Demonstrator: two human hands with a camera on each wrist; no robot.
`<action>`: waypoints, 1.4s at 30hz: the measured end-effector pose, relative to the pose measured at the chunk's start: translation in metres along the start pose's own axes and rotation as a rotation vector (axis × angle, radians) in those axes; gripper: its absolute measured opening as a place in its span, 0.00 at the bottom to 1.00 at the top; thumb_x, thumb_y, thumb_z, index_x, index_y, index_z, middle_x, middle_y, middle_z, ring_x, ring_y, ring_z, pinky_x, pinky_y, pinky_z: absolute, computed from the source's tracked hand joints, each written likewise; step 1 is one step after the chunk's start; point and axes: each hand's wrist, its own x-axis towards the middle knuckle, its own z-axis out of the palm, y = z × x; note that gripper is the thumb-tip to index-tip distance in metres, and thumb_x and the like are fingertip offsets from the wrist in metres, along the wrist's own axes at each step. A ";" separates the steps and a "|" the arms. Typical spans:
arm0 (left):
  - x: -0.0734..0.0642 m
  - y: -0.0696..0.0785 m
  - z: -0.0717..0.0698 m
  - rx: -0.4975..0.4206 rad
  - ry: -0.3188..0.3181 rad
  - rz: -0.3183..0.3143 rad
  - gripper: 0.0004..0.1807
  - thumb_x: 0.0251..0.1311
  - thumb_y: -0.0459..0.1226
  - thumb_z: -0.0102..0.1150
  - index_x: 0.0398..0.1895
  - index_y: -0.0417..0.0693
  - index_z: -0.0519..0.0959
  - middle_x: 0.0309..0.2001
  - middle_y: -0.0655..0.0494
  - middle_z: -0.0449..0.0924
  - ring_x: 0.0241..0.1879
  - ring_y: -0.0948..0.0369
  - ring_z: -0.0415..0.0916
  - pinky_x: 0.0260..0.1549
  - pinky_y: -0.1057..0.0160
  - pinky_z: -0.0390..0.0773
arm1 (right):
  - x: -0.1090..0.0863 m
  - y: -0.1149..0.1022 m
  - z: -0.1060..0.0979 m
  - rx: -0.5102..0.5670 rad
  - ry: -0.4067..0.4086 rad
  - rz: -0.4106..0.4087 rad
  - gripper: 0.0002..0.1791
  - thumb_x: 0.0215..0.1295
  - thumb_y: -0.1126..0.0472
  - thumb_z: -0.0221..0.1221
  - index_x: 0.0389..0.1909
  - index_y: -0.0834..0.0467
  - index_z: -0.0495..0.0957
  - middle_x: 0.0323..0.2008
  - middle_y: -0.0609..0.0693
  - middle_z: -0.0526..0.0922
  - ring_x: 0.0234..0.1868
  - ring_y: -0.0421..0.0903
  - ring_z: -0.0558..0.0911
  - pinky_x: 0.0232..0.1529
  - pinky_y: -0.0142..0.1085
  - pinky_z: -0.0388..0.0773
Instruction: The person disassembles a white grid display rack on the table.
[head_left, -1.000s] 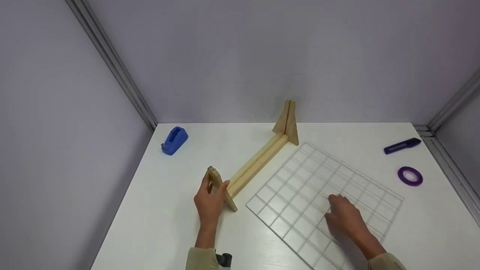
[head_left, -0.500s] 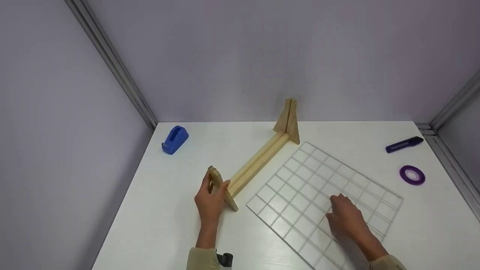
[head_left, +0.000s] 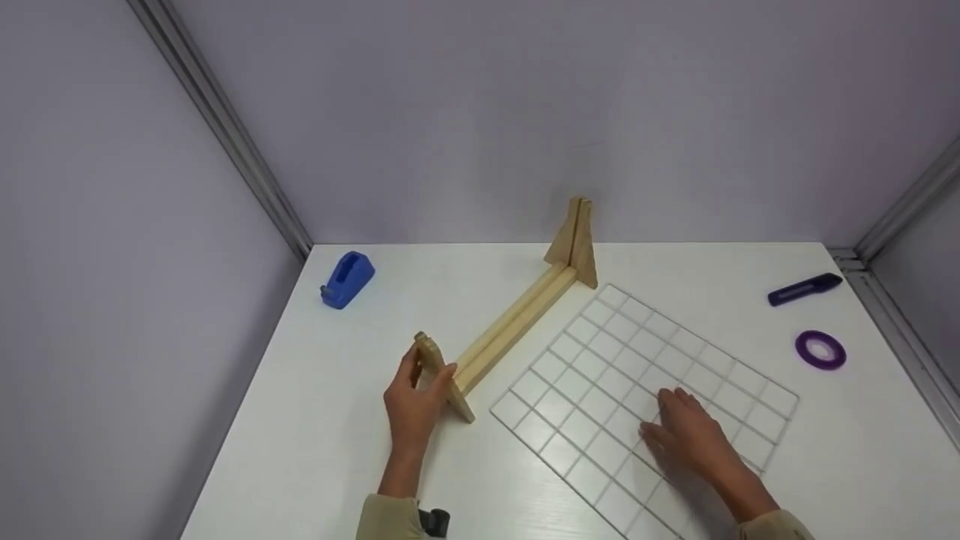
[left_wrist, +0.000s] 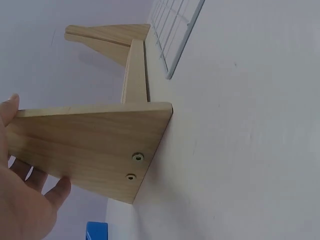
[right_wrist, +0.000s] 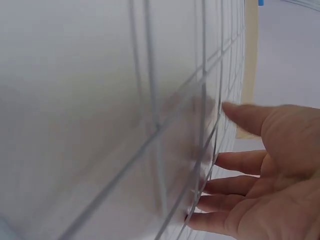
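Observation:
A wooden stand has a grooved base bar with a tapered upright at each end. My left hand pinches the near upright, thumb on one face and fingers on the other. Two bolt heads show on that upright's outer face in the left wrist view. To the right a white wire grid panel lies on the table, beside the stand. My right hand rests on the panel with relaxed fingers; in the right wrist view the fingertips touch its wires, gripping nothing.
A blue tape dispenser stands at the back left of the white table. At the right are a dark blue utility knife and a purple ring. Grey walls enclose the back and sides.
The grid panel has settled flatter on the table. My right thumb has spread away from the fingers. The left forearm has shifted slightly left, while the hand keeps hold of the upright.

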 end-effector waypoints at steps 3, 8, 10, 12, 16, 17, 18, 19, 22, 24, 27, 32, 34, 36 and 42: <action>0.004 -0.002 -0.009 0.026 -0.062 0.019 0.41 0.58 0.48 0.74 0.73 0.46 0.70 0.71 0.45 0.72 0.70 0.47 0.71 0.68 0.48 0.72 | -0.001 -0.002 -0.001 0.016 0.009 -0.008 0.46 0.75 0.41 0.55 0.73 0.75 0.56 0.72 0.79 0.57 0.73 0.77 0.56 0.70 0.69 0.59; 0.017 -0.008 -0.024 0.070 -0.226 0.058 0.46 0.55 0.47 0.76 0.77 0.54 0.64 0.73 0.49 0.70 0.73 0.49 0.67 0.73 0.46 0.66 | -0.002 -0.012 -0.002 -0.039 0.025 0.011 0.48 0.74 0.35 0.50 0.76 0.70 0.55 0.72 0.82 0.53 0.71 0.82 0.55 0.62 0.78 0.58; 0.024 -0.009 -0.030 0.074 -0.306 0.052 0.49 0.54 0.47 0.77 0.78 0.62 0.61 0.75 0.52 0.67 0.75 0.50 0.65 0.74 0.46 0.64 | -0.001 -0.017 -0.001 -0.079 0.002 0.036 0.49 0.74 0.32 0.48 0.78 0.66 0.52 0.73 0.82 0.48 0.72 0.83 0.50 0.59 0.83 0.53; 0.030 -0.011 -0.034 0.074 -0.376 0.048 0.50 0.53 0.46 0.77 0.78 0.68 0.59 0.77 0.54 0.64 0.76 0.49 0.62 0.75 0.44 0.62 | -0.001 -0.022 0.000 -0.121 -0.027 0.060 0.49 0.73 0.30 0.46 0.80 0.62 0.49 0.74 0.83 0.42 0.72 0.85 0.45 0.56 0.86 0.50; 0.038 -0.015 -0.036 0.084 -0.472 0.032 0.48 0.53 0.44 0.77 0.77 0.72 0.62 0.79 0.55 0.60 0.78 0.49 0.57 0.77 0.42 0.57 | 0.002 -0.032 0.005 -0.166 -0.064 0.080 0.50 0.72 0.28 0.45 0.80 0.58 0.49 0.73 0.85 0.41 0.72 0.86 0.46 0.53 0.86 0.54; 0.039 -0.016 -0.036 0.087 -0.486 0.026 0.47 0.53 0.44 0.76 0.76 0.72 0.63 0.78 0.55 0.61 0.79 0.49 0.56 0.77 0.42 0.56 | 0.003 -0.034 0.007 -0.170 -0.071 0.084 0.50 0.71 0.27 0.45 0.80 0.58 0.50 0.72 0.85 0.42 0.71 0.86 0.48 0.53 0.86 0.57; 0.040 -0.017 -0.035 0.088 -0.498 0.018 0.45 0.54 0.44 0.76 0.75 0.72 0.65 0.78 0.55 0.62 0.79 0.50 0.56 0.77 0.41 0.56 | 0.004 -0.036 0.009 -0.163 -0.078 0.092 0.50 0.71 0.27 0.45 0.80 0.58 0.50 0.72 0.85 0.43 0.71 0.86 0.49 0.53 0.85 0.57; 0.040 -0.018 -0.034 0.088 -0.503 0.007 0.43 0.54 0.44 0.76 0.73 0.71 0.67 0.77 0.56 0.64 0.79 0.50 0.56 0.77 0.41 0.55 | 0.005 -0.038 0.011 -0.158 -0.083 0.097 0.51 0.71 0.27 0.46 0.80 0.58 0.50 0.72 0.86 0.45 0.71 0.86 0.50 0.53 0.85 0.58; 0.038 -0.021 -0.032 0.067 -0.494 -0.006 0.37 0.55 0.44 0.75 0.69 0.68 0.72 0.72 0.56 0.72 0.77 0.51 0.60 0.77 0.40 0.56 | 0.007 -0.041 0.016 -0.155 -0.085 0.109 0.53 0.69 0.26 0.48 0.80 0.59 0.50 0.71 0.86 0.48 0.70 0.86 0.53 0.53 0.85 0.59; 0.038 -0.021 -0.030 0.049 -0.479 -0.001 0.35 0.56 0.43 0.75 0.68 0.66 0.74 0.69 0.57 0.75 0.76 0.51 0.63 0.76 0.40 0.56 | 0.007 -0.043 0.019 -0.172 -0.067 0.106 0.55 0.67 0.25 0.51 0.80 0.61 0.51 0.70 0.86 0.50 0.69 0.86 0.53 0.54 0.85 0.58; 0.037 -0.020 -0.028 0.045 -0.459 0.000 0.32 0.56 0.42 0.74 0.65 0.65 0.75 0.69 0.58 0.76 0.76 0.51 0.63 0.76 0.40 0.57 | 0.005 -0.044 0.025 -0.197 -0.038 0.096 0.57 0.63 0.26 0.56 0.78 0.63 0.52 0.70 0.87 0.50 0.69 0.87 0.52 0.54 0.86 0.55; 0.034 -0.020 -0.030 0.048 -0.435 -0.021 0.31 0.56 0.42 0.74 0.64 0.66 0.76 0.70 0.59 0.74 0.76 0.51 0.62 0.75 0.39 0.59 | 0.005 -0.043 0.034 -0.196 -0.004 0.080 0.59 0.61 0.31 0.63 0.79 0.65 0.50 0.71 0.87 0.45 0.70 0.88 0.47 0.55 0.87 0.49; 0.032 -0.021 -0.031 0.050 -0.432 -0.027 0.31 0.57 0.42 0.74 0.64 0.65 0.75 0.70 0.58 0.74 0.76 0.50 0.62 0.75 0.39 0.59 | 0.004 -0.042 0.038 -0.181 0.003 0.076 0.57 0.63 0.33 0.62 0.79 0.65 0.49 0.72 0.86 0.43 0.71 0.87 0.45 0.56 0.87 0.47; 0.030 -0.021 -0.031 0.054 -0.429 -0.042 0.30 0.56 0.42 0.74 0.63 0.67 0.76 0.70 0.59 0.74 0.76 0.51 0.62 0.75 0.39 0.59 | 0.003 -0.040 0.039 -0.169 0.004 0.071 0.54 0.67 0.36 0.61 0.79 0.64 0.49 0.73 0.84 0.42 0.72 0.86 0.43 0.58 0.87 0.44; 0.027 -0.021 -0.029 0.047 -0.410 -0.022 0.30 0.56 0.43 0.74 0.63 0.66 0.76 0.69 0.60 0.74 0.75 0.50 0.63 0.75 0.38 0.59 | 0.002 -0.034 0.036 -0.169 0.048 0.011 0.45 0.72 0.44 0.59 0.79 0.64 0.51 0.75 0.81 0.45 0.74 0.82 0.45 0.60 0.86 0.44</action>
